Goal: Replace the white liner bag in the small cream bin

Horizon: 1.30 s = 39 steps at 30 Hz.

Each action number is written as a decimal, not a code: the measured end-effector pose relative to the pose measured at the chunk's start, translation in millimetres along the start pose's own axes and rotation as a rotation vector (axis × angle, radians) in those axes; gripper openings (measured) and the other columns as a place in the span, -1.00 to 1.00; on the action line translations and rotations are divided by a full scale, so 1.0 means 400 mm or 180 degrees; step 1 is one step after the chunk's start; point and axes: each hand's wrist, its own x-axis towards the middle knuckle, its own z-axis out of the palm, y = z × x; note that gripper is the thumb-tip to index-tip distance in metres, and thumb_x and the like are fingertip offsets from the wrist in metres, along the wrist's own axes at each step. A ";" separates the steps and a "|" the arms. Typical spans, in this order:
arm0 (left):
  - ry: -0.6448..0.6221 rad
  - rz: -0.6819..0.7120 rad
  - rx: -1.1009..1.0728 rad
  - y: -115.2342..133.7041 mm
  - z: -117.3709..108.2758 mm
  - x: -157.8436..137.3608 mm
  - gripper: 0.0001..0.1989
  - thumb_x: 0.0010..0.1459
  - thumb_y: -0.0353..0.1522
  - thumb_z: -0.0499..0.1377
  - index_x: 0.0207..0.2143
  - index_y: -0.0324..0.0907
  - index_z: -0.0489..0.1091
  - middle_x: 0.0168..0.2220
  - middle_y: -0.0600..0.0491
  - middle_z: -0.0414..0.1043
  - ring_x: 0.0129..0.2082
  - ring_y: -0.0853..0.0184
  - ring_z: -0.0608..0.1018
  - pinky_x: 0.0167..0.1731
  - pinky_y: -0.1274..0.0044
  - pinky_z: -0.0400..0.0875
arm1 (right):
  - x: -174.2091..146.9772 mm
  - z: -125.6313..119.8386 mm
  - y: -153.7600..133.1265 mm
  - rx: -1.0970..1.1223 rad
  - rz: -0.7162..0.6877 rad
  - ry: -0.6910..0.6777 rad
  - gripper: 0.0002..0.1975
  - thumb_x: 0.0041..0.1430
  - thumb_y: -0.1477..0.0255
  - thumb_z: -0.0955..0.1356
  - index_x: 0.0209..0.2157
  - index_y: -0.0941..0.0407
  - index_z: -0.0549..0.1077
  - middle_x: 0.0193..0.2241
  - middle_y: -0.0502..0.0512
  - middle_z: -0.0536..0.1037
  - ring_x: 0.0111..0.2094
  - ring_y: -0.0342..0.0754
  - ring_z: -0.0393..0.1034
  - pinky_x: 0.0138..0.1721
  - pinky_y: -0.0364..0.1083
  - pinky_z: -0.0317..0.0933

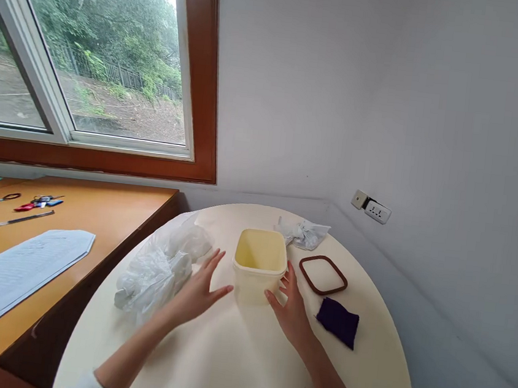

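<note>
A pale yellow square plastic container (256, 283) stands upright near the middle of the round table, its top uncovered and its inside showing. To its left, my left hand (200, 290) is open, fingers spread and thumb pointing at the container with a small gap between. My right hand (292, 308) curves round the container's right front corner, thumb in front and fingers along the side. Its fingers are apart; whether they touch the wall is hard to tell. Right of that hand lie a brown rounded-square ring (344, 284) and a folded dark purple cloth (338, 321).
The cream round table (232, 364) meets the wall. White plastic bags (158, 270) lie at its left, and a knotted clear bag (305, 233) at the back. On the wooden desk (128, 205) are paper sheets (23, 277), a pen (18, 220) and keys (40, 202).
</note>
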 end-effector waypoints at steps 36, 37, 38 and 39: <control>0.1278 -0.0089 -0.0847 -0.043 0.195 -0.021 -0.29 0.08 -0.19 0.09 0.19 -0.09 -0.22 0.11 -0.13 -0.04 0.07 0.09 0.22 0.02 0.16 0.18 | 0.516 -0.117 0.164 -0.1802 0.1215 0.0558 -0.70 0.19 0.34 0.27 -0.06 0.16 0.32 -0.07 0.13 0.38 -0.13 -0.03 0.34 -0.14 0.06 0.27; 0.1281 -0.0088 -0.0835 -0.043 0.195 -0.021 -0.29 0.09 -0.19 0.09 0.19 -0.09 -0.22 0.11 -0.13 -0.04 0.07 0.09 0.22 0.01 0.17 0.19 | 0.520 -0.122 0.164 -0.1748 0.1239 0.0575 -0.70 0.20 0.34 0.27 -0.05 0.16 0.32 -0.07 0.14 0.38 -0.14 -0.03 0.34 -0.15 0.05 0.28; 0.1287 -0.0090 -0.0830 -0.043 0.196 -0.022 -0.29 0.09 -0.20 0.09 0.19 -0.09 -0.22 0.11 -0.13 -0.04 0.07 0.09 0.22 0.01 0.17 0.19 | 0.525 -0.131 0.161 -0.1680 0.1251 0.0613 -0.70 0.20 0.34 0.27 -0.05 0.16 0.32 -0.08 0.14 0.38 -0.15 -0.04 0.34 -0.16 0.05 0.28; 0.1290 -0.0090 -0.0829 -0.044 0.197 -0.022 -0.29 0.09 -0.20 0.08 0.19 -0.08 -0.23 0.11 -0.13 -0.04 0.07 0.09 0.22 0.01 0.17 0.19 | 0.530 -0.143 0.156 -0.1599 0.1246 0.0676 -0.70 0.20 0.34 0.27 -0.06 0.15 0.32 -0.08 0.14 0.38 -0.15 -0.04 0.34 -0.16 0.04 0.28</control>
